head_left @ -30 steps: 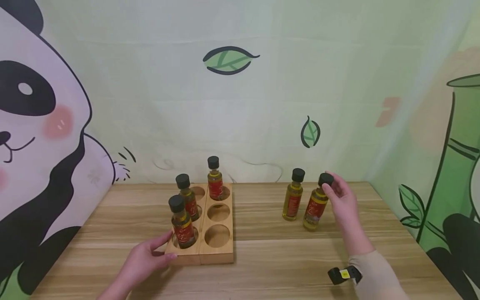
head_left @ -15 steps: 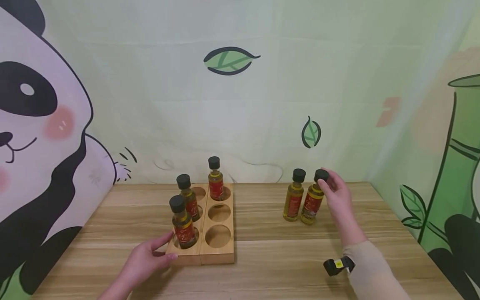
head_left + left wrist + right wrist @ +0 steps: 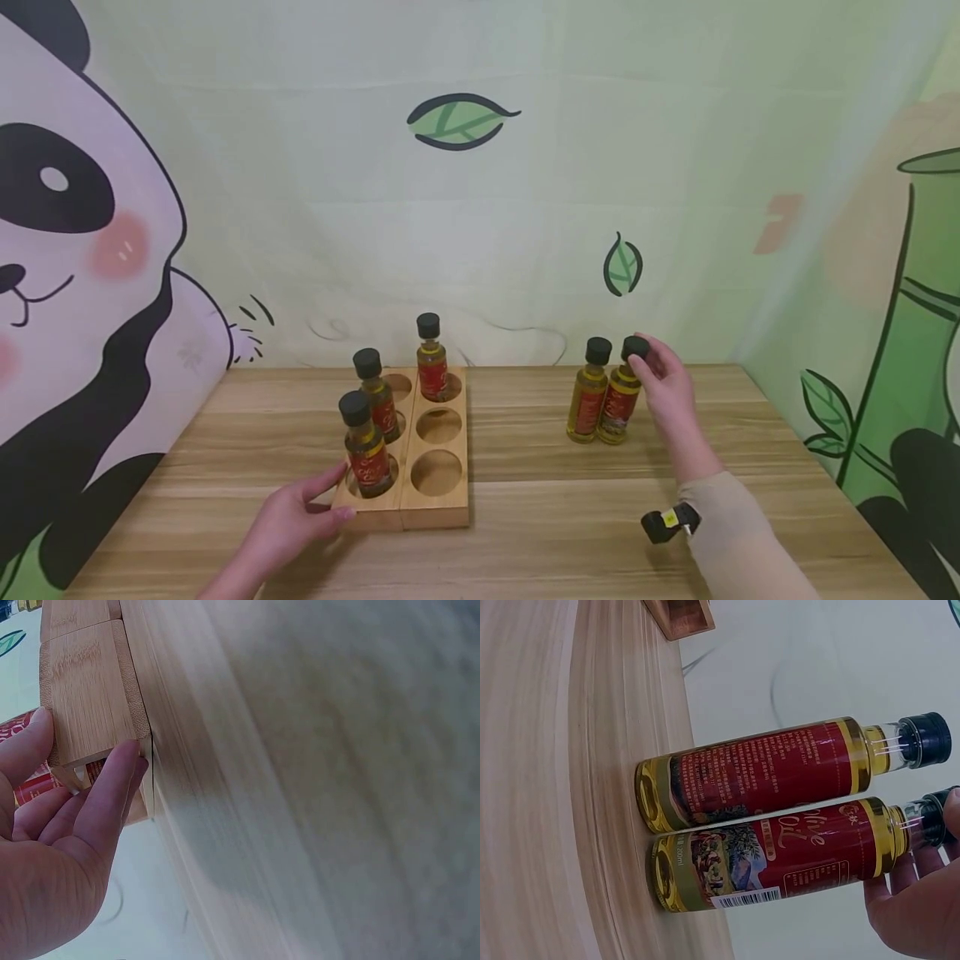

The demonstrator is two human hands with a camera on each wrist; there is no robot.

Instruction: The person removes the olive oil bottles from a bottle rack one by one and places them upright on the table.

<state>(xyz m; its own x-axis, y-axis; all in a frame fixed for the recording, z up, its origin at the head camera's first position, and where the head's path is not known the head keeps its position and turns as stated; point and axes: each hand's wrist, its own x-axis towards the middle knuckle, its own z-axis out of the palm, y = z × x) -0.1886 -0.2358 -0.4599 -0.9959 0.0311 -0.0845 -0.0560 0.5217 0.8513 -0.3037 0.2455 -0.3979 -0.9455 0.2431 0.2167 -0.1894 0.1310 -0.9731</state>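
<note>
My right hand (image 3: 667, 387) grips an olive oil bottle (image 3: 619, 404) by its black cap and neck. That bottle stands upright, close against a second olive oil bottle (image 3: 586, 406) on its left. Both have red labels and yellow oil, as the right wrist view shows, where "Olive Oil" is printed on the held bottle (image 3: 780, 855). My left hand (image 3: 288, 517) holds the near left corner of a wooden bottle rack (image 3: 435, 515), thumb and fingers on either side of it. Three more olive oil bottles stand in the rack: front left (image 3: 369, 467), middle left (image 3: 378, 407) and back right (image 3: 431, 371).
Other round holes in the rack, such as the front right hole (image 3: 437, 473), hold no bottle. The wood-grain table (image 3: 525, 533) ends at a printed backdrop (image 3: 480, 250) with a panda and leaves. A small black camera (image 3: 670, 522) sits on my right wrist.
My right hand has moved left, bringing the gripped olive oil bottle in beside the other one and closing the gap between them. The left hand and rack have stayed put.
</note>
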